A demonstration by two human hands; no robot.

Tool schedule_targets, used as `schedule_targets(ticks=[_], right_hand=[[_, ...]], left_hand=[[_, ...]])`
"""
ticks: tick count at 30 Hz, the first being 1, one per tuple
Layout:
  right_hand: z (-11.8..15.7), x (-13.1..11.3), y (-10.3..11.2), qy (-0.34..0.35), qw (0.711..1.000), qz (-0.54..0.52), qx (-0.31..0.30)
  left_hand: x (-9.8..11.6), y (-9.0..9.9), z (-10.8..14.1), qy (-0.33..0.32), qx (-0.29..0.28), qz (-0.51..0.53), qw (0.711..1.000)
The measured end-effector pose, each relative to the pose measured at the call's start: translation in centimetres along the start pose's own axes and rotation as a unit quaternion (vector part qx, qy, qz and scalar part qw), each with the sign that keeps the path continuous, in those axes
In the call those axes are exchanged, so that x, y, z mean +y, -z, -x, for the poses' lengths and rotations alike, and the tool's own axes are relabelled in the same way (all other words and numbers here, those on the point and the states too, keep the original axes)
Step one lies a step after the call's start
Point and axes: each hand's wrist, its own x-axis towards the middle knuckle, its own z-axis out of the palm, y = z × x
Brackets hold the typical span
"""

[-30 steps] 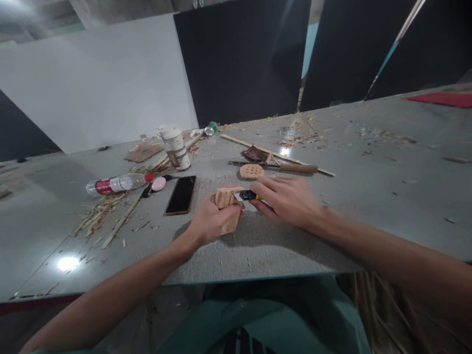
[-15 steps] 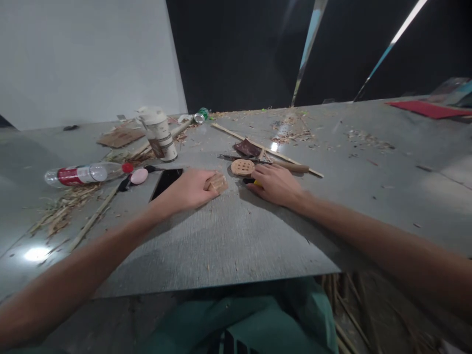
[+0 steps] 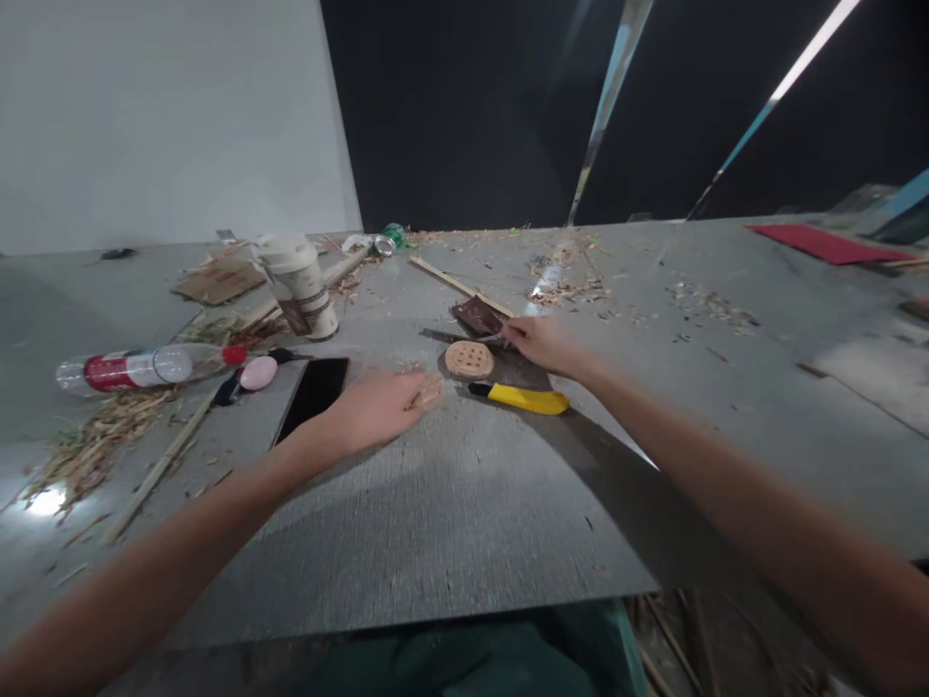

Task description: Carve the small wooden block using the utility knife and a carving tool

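Observation:
My left hand (image 3: 384,405) rests on the table, its fingers closed around a small light wooden block (image 3: 431,391). My right hand (image 3: 541,343) is raised slightly over the table, fingers pinched on a slim tool with a dark narrow blade (image 3: 450,336); its handle is hidden by the hand. Between the hands lies a round, tan wooden piece (image 3: 468,359) with a grid of small holes. Closer to me is a yellow-handled cutter (image 3: 529,399) with a black end. A dark brown scrap (image 3: 479,316) lies beyond the blade.
Left of my left hand lie a phone (image 3: 315,392), a pink oval object (image 3: 258,373) and a plastic bottle (image 3: 145,370). A lidded cup (image 3: 299,286) stands behind them. Wood shavings (image 3: 102,440), a thin strip (image 3: 454,281) and a green can (image 3: 392,237) are scattered about.
My right hand has let go of the yellow-handled cutter and moved away from me to the slim tool. My left hand stays on the wooden block. The view has tilted slightly up.

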Motion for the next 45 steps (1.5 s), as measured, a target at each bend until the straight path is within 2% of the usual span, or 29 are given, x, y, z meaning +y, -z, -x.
schedule_targets(ticks=[2,5,9,10,12,13,17,20,23,26,31,34,36,38,39,40,42,44,45], right_hand=[[-0.3,0.1,0.1,-0.009,0.999,-0.042,0.015],[-0.1,-0.4,0.6,-0.016,0.989,-0.122,0.078],[2.1,-3.0,0.5,-0.026,0.956,-0.253,0.149],[3.0,-3.9,0.3,-0.030,0.943,-0.295,0.153],[4.8,-5.9,-0.2,-0.043,0.890,-0.438,0.118],[5.6,-6.8,-0.4,-0.041,0.883,-0.458,0.097],[8.1,-8.7,-1.1,0.075,0.913,-0.392,0.088],[9.2,-8.8,-1.9,0.161,0.920,-0.353,0.051],[9.9,-8.5,-2.3,0.215,0.930,-0.298,0.029],[9.9,-8.4,-2.1,0.214,0.933,-0.290,0.012],[9.5,-8.0,-1.8,0.219,0.918,-0.332,0.016],[9.4,-7.8,-1.8,0.224,0.910,-0.350,-0.005],[9.5,-7.9,-1.9,0.214,0.909,-0.356,-0.009],[9.6,-8.0,-2.1,0.201,0.910,-0.363,0.009],[9.7,-8.1,-2.3,0.193,0.909,-0.368,0.024],[9.8,-8.2,-2.5,0.182,0.908,-0.376,0.038],[9.9,-8.4,-3.0,0.145,0.904,-0.396,0.062],[10.0,-8.6,-3.4,0.099,0.900,-0.418,0.081],[10.1,-8.8,-3.5,0.078,0.898,-0.425,0.084]], left_hand=[[0.2,0.4,-0.4,-0.008,-0.006,0.006,1.000],[0.2,0.7,-0.9,-0.003,-0.022,0.034,0.999],[-0.5,0.3,-1.3,0.034,-0.057,0.067,0.996],[-0.7,0.1,-1.4,0.041,-0.060,0.075,0.995],[-1.0,-0.4,-1.6,0.050,-0.062,0.091,0.993],[-1.1,-0.6,-1.6,0.053,-0.063,0.100,0.992],[-1.1,-0.9,-1.9,0.055,-0.073,0.143,0.985],[-1.1,-0.8,-2.2,0.065,-0.077,0.165,0.981],[-1.1,-0.7,-2.5,0.078,-0.080,0.188,0.976],[-1.1,-0.7,-2.7,0.086,-0.090,0.210,0.970],[-0.8,-0.5,-2.5,0.078,-0.088,0.190,0.975],[-0.8,-0.6,-2.3,0.079,-0.069,0.183,0.977],[-1.1,-0.7,-2.4,0.074,-0.042,0.223,0.971],[-1.4,-1.1,-2.5,0.073,-0.006,0.323,0.943],[-1.4,-1.3,-2.7,0.079,0.016,0.392,0.916],[-1.3,-1.6,-2.8,0.094,0.029,0.473,0.876],[-0.6,-2.1,-3.1,0.117,0.073,0.637,0.758],[0.6,-2.5,-3.3,0.116,0.082,0.745,0.652],[1.2,-2.8,-3.4,0.114,0.091,0.777,0.612]])
